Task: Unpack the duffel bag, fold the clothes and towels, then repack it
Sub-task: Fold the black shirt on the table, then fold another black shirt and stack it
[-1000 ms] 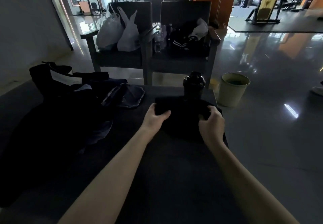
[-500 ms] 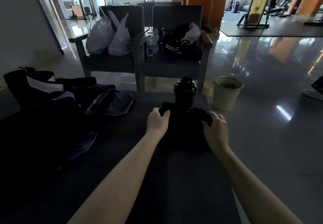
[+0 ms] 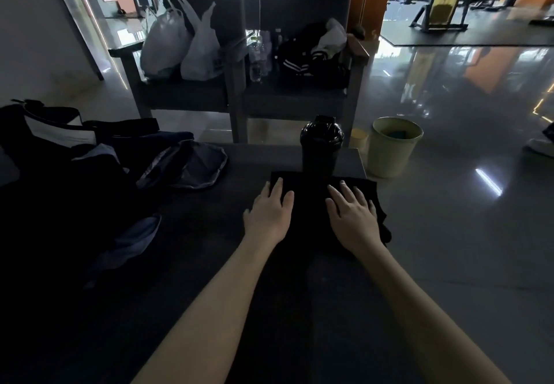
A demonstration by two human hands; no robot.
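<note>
your two bare forearms reach out over the dark, matte table (image 3: 209, 278). at their ends, your left hand (image 3: 268, 212) and right hand (image 3: 352, 215) both lie flat, fingers straight and a little spread, gripping nothing. they press down on a folded black cloth (image 3: 310, 203), a soft, squarish pad near the table's far right corner; its right edge droops over the side. just behind the cloth, touching or nearly so, a glossy black plastic bottle (image 3: 321, 143) with a domed lid stands upright. to the left, the duffel bag (image 3: 60, 134) slumps in a limp dark heap with a pale panel; it is too dim to part it from the clothes around it. on the shiny floor beyond sits a round pale bin (image 3: 392, 146). farther off, two square dark armchairs (image 3: 192, 95) hold crinkled white plastic bags (image 3: 180, 47).
</note>
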